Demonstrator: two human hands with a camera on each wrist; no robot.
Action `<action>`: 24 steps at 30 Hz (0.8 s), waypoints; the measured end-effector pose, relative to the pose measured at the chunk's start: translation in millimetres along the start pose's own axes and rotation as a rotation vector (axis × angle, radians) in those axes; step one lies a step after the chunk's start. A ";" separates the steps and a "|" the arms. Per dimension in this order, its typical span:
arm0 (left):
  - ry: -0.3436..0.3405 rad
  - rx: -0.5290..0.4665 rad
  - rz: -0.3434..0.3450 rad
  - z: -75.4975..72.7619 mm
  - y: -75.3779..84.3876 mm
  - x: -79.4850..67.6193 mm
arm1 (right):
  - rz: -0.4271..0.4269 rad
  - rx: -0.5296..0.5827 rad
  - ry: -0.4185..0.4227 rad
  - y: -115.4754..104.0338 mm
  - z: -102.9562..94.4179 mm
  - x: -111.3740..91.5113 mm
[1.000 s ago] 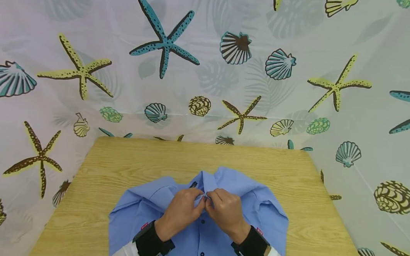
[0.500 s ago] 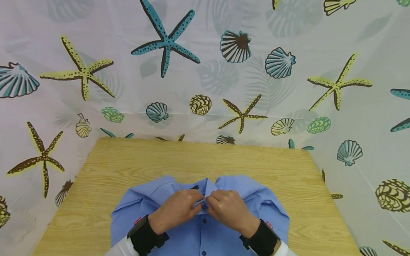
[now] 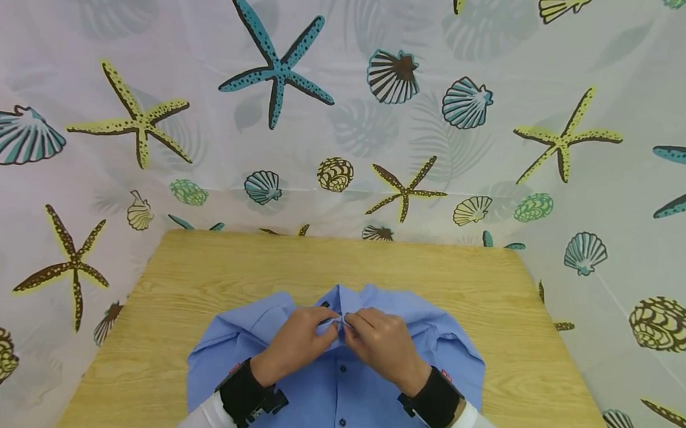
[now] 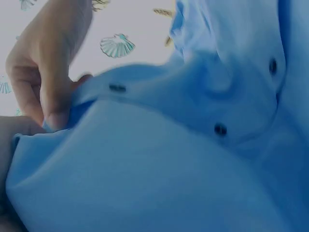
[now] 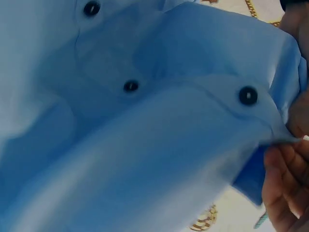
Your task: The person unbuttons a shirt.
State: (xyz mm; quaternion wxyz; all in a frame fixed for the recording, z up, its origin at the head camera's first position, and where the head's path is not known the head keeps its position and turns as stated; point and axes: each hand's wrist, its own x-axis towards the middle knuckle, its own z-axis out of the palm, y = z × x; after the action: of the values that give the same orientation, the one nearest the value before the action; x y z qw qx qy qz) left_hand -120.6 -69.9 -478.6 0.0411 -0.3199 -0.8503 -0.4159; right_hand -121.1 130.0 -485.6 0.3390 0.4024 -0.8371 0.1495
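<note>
A light blue button-up shirt [image 3: 310, 393] lies face up with its collar toward the far side. Near the neck opening, my left hand [image 3: 298, 339] pinches one front edge by the collar. Facing it, my right hand [image 3: 387, 345] pinches the opposite edge. The fingertips of both hands nearly meet, and they hide the small piece of cloth between them. Dark buttons [image 3: 343, 368] run down the front placket below. In the left wrist view a button [image 4: 117, 88] sits close to the pinched cloth; in the right wrist view a button [image 5: 248, 95] shows near the lifted edge.
The shirt rests on a wooden table [image 3: 230, 260], whose surface extends beyond it at the back and sides. Behind hangs a white curtain [image 3: 207, 142] printed with starfish and shells. Black bands [image 3: 252, 397] are worn on both wrists.
Both hands dipped a little, then rose toward the collar, lifting the neck edges with them. The forearms are spread slightly wider than a second ago. The shirt body has barely shifted.
</note>
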 end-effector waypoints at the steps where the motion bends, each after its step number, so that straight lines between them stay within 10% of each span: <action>1: 0.014 -0.015 -0.008 0.5 0.3 -0.3 | 0.017 0.008 0.025 -0.6 1.5 -0.1; 15: 0.148 0.250 -0.022 12.5 16.9 0.2 | 0.074 -0.030 0.190 -7.7 13.2 -0.3; 24: 0.228 0.218 0.028 14.0 17.8 3.3 | 0.086 -0.064 0.244 -8.8 11.0 2.1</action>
State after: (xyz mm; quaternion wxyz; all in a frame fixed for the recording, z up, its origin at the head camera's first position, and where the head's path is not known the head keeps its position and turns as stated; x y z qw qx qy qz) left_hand -110.2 -49.9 -474.5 0.1778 -0.2762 -0.8755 -0.3543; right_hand -120.1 117.5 -492.3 0.4444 0.3338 -0.8104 0.1850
